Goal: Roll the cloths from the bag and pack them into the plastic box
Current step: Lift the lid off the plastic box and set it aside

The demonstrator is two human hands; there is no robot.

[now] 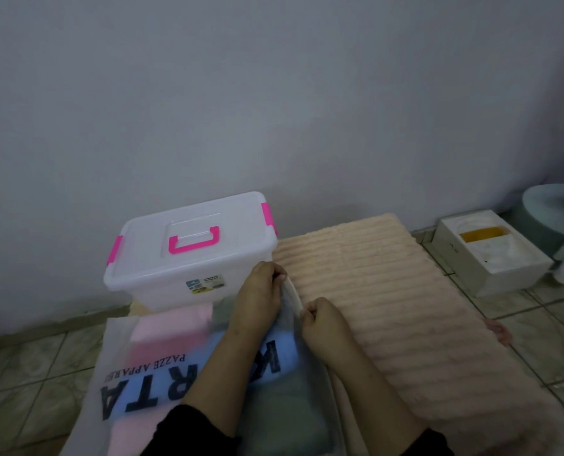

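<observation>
A frosted plastic bag (136, 366) with dark lettering lies on the floor in front of me. Pink, blue and green cloths (172, 337) show through it. My left hand (261, 291) and my right hand (323, 319) both pinch the white zip strip along the bag's right edge, a short way apart. Behind the bag stands the clear plastic box (188, 255) with pink latches and a pink handle. Its lid is closed.
A ribbed peach mat (389, 304) lies on the tiled floor to the right of the bag and box. A white cardboard box (491, 255) with a yellow insert sits at the far right near a round grey base (544, 199). A plain wall runs behind everything.
</observation>
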